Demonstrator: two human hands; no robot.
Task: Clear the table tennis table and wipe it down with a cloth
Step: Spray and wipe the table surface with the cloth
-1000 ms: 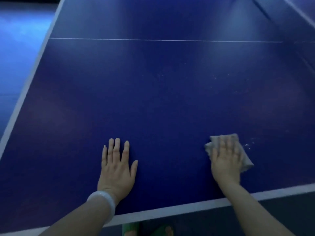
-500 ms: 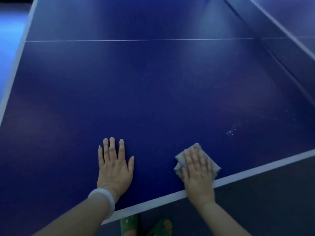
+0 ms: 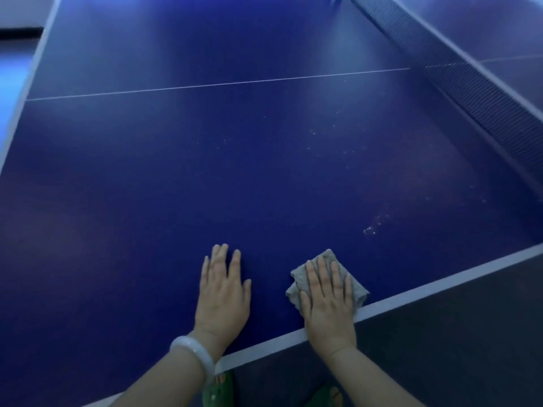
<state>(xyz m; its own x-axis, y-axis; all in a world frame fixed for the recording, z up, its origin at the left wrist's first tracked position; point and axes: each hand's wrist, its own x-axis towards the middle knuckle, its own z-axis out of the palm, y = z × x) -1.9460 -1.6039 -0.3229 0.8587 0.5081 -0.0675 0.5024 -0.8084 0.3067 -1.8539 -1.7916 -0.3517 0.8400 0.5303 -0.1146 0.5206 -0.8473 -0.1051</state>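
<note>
2 flat hands on table (image 3: 205, 186), right hand (image 3: 327, 304) atop cloth (image 3: 299, 284)

A white bangle (image 3: 194, 355) circles the left wrist; green sandals (image 3: 219, 390) on feet.

Looked like a table tennis room or rec space, pretty dim with bluish light. The big giveaway was the dark blue desk (image 3: 235, 177) with white edge stripes and a thin white centre line (image 3: 223, 83) running across it. The net (image 3: 482, 92) stretched along the 2 o'clock side, with more blue playing surface beyond it. A dark floor (image 3: 458, 333) showed at 5 o'clock, and a paler floor at 10 o'clock.
</note>
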